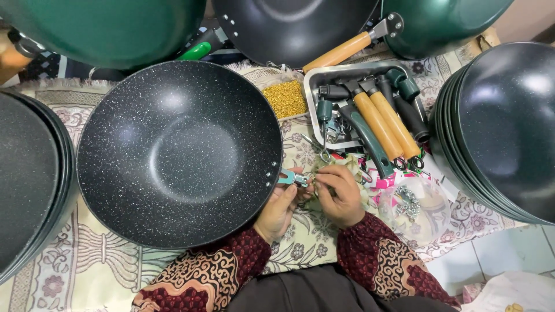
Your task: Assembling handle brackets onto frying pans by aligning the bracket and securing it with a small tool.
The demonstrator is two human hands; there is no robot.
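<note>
Underfoot, a floral cloth (87,260) covers the floor, with pale tile (509,254) showing past its right edge. Left hand (280,208): fingers curled shut around a small teal bracket (287,178), pressed to the rim of the speckled wok (179,153) just left of the fingertips. Right hand (342,193): fingertips pinched together on something small beside the bracket; too small to identify. Above the fingers, a steel tray (312,92) holds wooden and green handles (381,124), next to a packet of gold bits (285,98). A clear bag (413,211) lies right of the right hand. Stacked pans at both sides and the top are cut off by the frame.
</note>
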